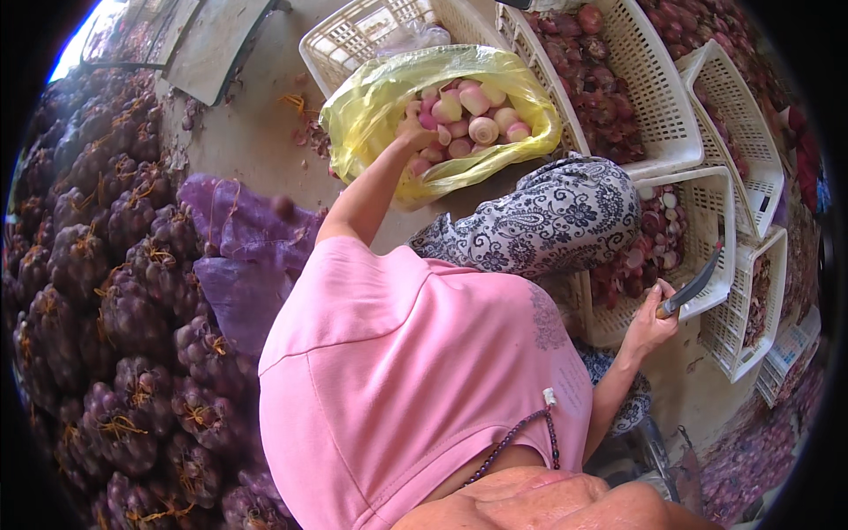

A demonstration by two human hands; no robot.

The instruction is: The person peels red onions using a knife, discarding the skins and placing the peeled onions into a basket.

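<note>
My left hand (416, 131) reaches into a yellow translucent plastic bag (358, 126), its fingers among peeled red onions (474, 101). Whether it grips one of them is unclear. The bag's mouth is spread wide, and the onions inside look pink and white. Off to the right, my right hand (649, 324) is closed around the handle of a knife (695, 288). Its dark, curved blade points up and away from me, above a white plastic crate (725, 199) of onions and loose skins (639, 255).
Bundled red onions (132, 298) tied with orange string are heaped at left, beside a purple mesh sack (245, 265). White crates with unpeeled onions (596, 86) stand at upper right. One white crate (338, 46) sits behind the bag. My patterned trouser leg (530, 218) lies between bag and crates.
</note>
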